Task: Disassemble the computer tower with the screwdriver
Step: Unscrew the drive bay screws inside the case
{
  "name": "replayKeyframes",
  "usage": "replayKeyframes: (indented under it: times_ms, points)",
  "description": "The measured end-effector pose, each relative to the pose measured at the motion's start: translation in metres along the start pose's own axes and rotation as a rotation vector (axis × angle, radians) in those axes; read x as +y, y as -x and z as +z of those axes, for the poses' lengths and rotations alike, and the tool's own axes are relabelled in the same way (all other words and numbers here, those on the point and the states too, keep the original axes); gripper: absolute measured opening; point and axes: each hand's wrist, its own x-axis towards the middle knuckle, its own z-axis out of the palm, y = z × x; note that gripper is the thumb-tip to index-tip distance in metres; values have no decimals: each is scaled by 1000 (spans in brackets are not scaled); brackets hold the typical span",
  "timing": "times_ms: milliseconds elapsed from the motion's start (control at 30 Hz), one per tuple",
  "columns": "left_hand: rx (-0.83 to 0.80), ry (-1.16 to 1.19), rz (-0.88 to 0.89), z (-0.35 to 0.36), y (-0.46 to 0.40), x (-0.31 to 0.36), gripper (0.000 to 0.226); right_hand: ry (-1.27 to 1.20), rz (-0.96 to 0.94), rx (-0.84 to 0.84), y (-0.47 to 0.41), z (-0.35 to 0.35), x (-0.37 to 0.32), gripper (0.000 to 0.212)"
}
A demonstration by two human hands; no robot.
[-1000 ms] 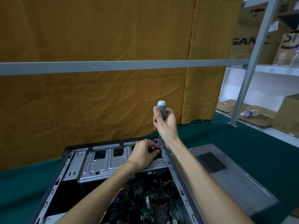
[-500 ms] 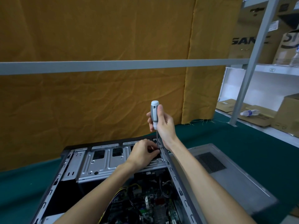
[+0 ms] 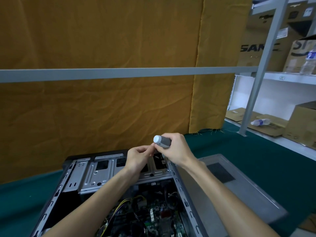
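Green table cover [image 3: 256, 151], mustard curtain [image 3: 102, 48], shelving with cardboard boxes [image 3: 304, 127]

Matt grey metal computer tower [image 3: 95, 173] on green felt-like table cloth [image 3: 239, 147].

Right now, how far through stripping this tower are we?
Early on. Done: the side panel is off and lies on the mat beside the open tower. In hand: the right hand holds the screwdriver; the left hand pinches something too small to identify. Left: drive cage, cables and motherboard remain inside.
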Motion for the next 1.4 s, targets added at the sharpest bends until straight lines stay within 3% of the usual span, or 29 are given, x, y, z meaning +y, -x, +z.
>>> replayKeyframes:
  times_ms: [200,400,533,633,733,800,933,1033,1233,1400]
  points:
    - [-21,96,-146,3,3,-4,35,39,-30,-4,9,-3,1,21]
    - [23,-9,-108,7,4,-3,44,109,-35,-19,9,-8,0,21]
    - [-51,-58,-40,10,5,0,33,76,17,-46,7,-11,11,35]
    - [-90,-265,134,11,3,0,25,107,76,-55,-1,-19,26,31]
    - [-42,-892,477,5,-1,-10,28,157,216,55,-13,-27,61,31]
    - [-98,-1079,461,0,-4,-17,41,263,343,85,-18,-26,91,29]
    - [-159,-1156,380,-3,-8,-25,50,458,541,-60,-11,-12,146,4]
    - [-150,-1175,384,-3,-7,-26,51,535,601,-80,-4,1,173,19]
    - [-134,-1190,390,-2,-8,-27,50,554,615,-53,-6,13,190,9]
    - [-133,-1195,401,-3,-8,-28,48,619,614,-81,-7,17,194,18]
